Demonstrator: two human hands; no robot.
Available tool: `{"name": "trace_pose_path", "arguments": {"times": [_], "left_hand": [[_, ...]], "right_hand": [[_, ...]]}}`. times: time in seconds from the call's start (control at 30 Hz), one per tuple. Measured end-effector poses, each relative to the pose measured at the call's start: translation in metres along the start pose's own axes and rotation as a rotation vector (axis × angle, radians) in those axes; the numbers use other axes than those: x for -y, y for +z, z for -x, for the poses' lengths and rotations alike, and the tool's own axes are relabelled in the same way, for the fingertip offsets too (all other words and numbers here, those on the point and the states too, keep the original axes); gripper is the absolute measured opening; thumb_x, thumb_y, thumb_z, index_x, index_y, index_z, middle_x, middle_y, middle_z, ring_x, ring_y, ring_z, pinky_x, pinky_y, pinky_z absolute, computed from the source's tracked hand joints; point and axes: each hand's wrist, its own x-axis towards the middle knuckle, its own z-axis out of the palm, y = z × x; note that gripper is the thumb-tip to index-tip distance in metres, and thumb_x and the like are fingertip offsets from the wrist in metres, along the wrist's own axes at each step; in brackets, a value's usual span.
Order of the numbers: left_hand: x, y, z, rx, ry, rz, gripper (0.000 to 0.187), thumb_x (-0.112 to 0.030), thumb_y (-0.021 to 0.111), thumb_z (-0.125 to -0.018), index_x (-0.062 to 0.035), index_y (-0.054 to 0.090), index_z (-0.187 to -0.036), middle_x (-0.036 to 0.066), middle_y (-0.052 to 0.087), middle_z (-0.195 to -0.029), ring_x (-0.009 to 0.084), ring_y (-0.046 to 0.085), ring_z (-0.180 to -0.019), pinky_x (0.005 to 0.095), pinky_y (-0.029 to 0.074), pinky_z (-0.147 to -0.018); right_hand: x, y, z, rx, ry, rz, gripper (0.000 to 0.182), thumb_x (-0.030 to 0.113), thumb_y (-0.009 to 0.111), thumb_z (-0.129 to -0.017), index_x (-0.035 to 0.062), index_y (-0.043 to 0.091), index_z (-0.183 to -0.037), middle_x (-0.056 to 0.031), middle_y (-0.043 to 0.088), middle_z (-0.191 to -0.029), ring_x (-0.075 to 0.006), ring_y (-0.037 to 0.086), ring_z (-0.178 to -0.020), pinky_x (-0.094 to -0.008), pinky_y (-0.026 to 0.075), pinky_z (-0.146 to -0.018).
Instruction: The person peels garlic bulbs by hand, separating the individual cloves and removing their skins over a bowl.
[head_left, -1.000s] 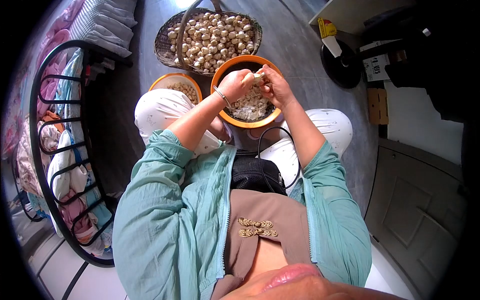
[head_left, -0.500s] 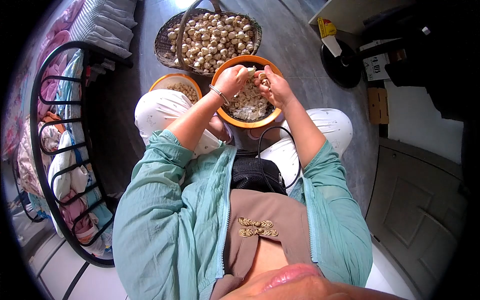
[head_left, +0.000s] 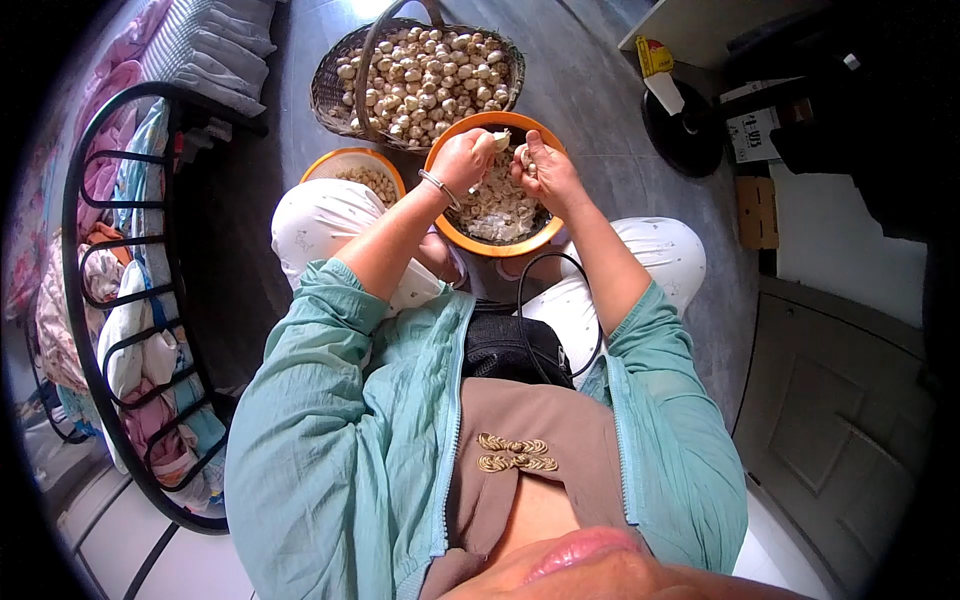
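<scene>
Pale husk pieces sit pinched in both hands above the big orange bowl (head_left: 452, 232): the left hand (head_left: 463, 160) closes its fingertips on one piece (head_left: 502, 140), the right hand (head_left: 545, 172) on another (head_left: 521, 154), the two just apart. Holding them over the bowl seems meant to let scraps fall onto the pale heap (head_left: 495, 208) inside. A smaller orange bowl (head_left: 345, 160) of kernels stands just beside it, and a wicker basket (head_left: 330, 95) of round whole pods lies beyond, near for reaching. Whether a kernel hides between the fingers cannot be told; a knee cuts off the small bowl.
</scene>
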Motion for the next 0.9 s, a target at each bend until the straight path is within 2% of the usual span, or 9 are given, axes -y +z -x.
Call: {"name": "trace_pose_path", "arguments": {"times": [0.07, 0.2, 0.27, 0.3, 0.37, 0.47, 0.6, 0.7, 0.9], "left_hand": [[0.003, 0.0, -0.001, 0.015, 0.123, -0.091, 0.007, -0.003, 0.055, -0.074, -0.0036, 0.048, -0.074, 0.009, 0.052, -0.067, 0.0262, 0.057, -0.059, 0.0351, 0.047, -0.053], [0.005, 0.002, -0.001, 0.043, 0.04, -0.015, 0.008, -0.003, 0.055, -0.073, -0.0037, 0.048, -0.074, 0.009, 0.052, -0.067, 0.0259, 0.057, -0.06, 0.0348, 0.047, -0.053], [0.008, 0.003, -0.001, -0.008, 0.197, -0.12, 0.006, -0.004, 0.052, -0.078, -0.0035, 0.048, -0.073, 0.008, 0.052, -0.066, 0.0243, 0.057, -0.06, 0.0345, 0.047, -0.053], [0.007, 0.002, -0.001, -0.008, 0.197, -0.12, 0.006, -0.004, 0.052, -0.078, -0.0035, 0.048, -0.073, 0.008, 0.052, -0.066, 0.0243, 0.057, -0.06, 0.0345, 0.047, -0.053], [0.003, 0.003, -0.001, 0.04, -0.036, 0.08, 0.007, -0.004, 0.052, -0.078, -0.0034, 0.048, -0.073, 0.008, 0.052, -0.066, 0.0237, 0.057, -0.06, 0.0345, 0.047, -0.052], [-0.005, 0.0, 0.0, 0.048, -0.125, 0.165, 0.007, -0.005, 0.051, -0.079, -0.0036, 0.048, -0.072, 0.008, 0.052, -0.066, 0.0236, 0.057, -0.06, 0.0346, 0.047, -0.052], [-0.002, 0.0, 0.0, 0.052, -0.087, 0.164, 0.008, -0.005, 0.049, -0.08, -0.0037, 0.047, -0.072, 0.008, 0.051, -0.066, 0.0239, 0.057, -0.059, 0.0344, 0.047, -0.052], [-0.003, 0.0, -0.001, 0.025, -0.082, 0.096, 0.012, -0.007, 0.045, -0.083, -0.0036, 0.047, -0.072, 0.008, 0.051, -0.065, 0.0238, 0.056, -0.058, 0.0341, 0.046, -0.052], [-0.003, -0.001, -0.001, 0.017, -0.107, 0.104, 0.011, -0.007, 0.046, -0.083, -0.0039, 0.047, -0.072, 0.008, 0.051, -0.065, 0.0241, 0.056, -0.058, 0.034, 0.046, -0.052]], "right_hand": [[-0.003, 0.0, -0.003, -0.002, -0.037, 0.052, 0.047, 0.054, 0.049, -0.086, 0.0072, 0.056, -0.081, 0.0011, 0.05, -0.061, -0.0045, 0.037, -0.041, -0.0188, 0.028, -0.039], [-0.01, -0.001, -0.007, -0.098, -0.121, 0.211, 0.047, 0.053, 0.051, -0.086, 0.0075, 0.055, -0.077, 0.0035, 0.044, -0.058, -0.0045, 0.036, -0.041, -0.02, 0.026, -0.039], [-0.008, -0.003, -0.007, -0.079, -0.121, 0.217, 0.047, 0.053, 0.052, -0.086, 0.0077, 0.055, -0.076, 0.0036, 0.044, -0.058, -0.0046, 0.036, -0.042, -0.0198, 0.027, -0.039], [-0.006, -0.004, -0.006, -0.061, -0.121, 0.224, 0.046, 0.053, 0.052, -0.086, 0.0078, 0.055, -0.076, 0.0037, 0.043, -0.058, -0.0048, 0.036, -0.042, -0.0196, 0.027, -0.039], [-0.005, -0.004, -0.006, -0.056, -0.076, 0.202, 0.046, 0.053, 0.052, -0.086, 0.0074, 0.056, -0.078, 0.0035, 0.045, -0.06, -0.0049, 0.037, -0.043, -0.0189, 0.028, -0.04], [-0.002, -0.001, -0.002, -0.038, 0.007, 0.083, 0.043, 0.05, 0.053, -0.087, 0.0068, 0.056, -0.084, 0.0031, 0.048, -0.065, -0.0046, 0.039, -0.047, -0.0175, 0.03, -0.043], [-0.007, -0.003, -0.005, 0.061, -0.007, -0.016, 0.03, 0.036, 0.053, -0.092, 0.0065, 0.056, -0.093, 0.0028, 0.05, -0.072, -0.0037, 0.042, -0.052, -0.0166, 0.032, -0.045], [-0.009, -0.004, -0.005, 0.07, -0.002, -0.011, 0.021, 0.028, 0.053, -0.093, 0.007, 0.056, -0.093, 0.0036, 0.05, -0.07, -0.0031, 0.041, -0.053, -0.0168, 0.031, -0.045], [-0.006, -0.007, -0.005, 0.076, -0.021, 0.005, 0.017, 0.026, 0.057, -0.09, 0.0096, 0.057, -0.089, 0.0057, 0.051, -0.069, -0.0022, 0.038, -0.048, -0.0176, 0.026, -0.042]]}}
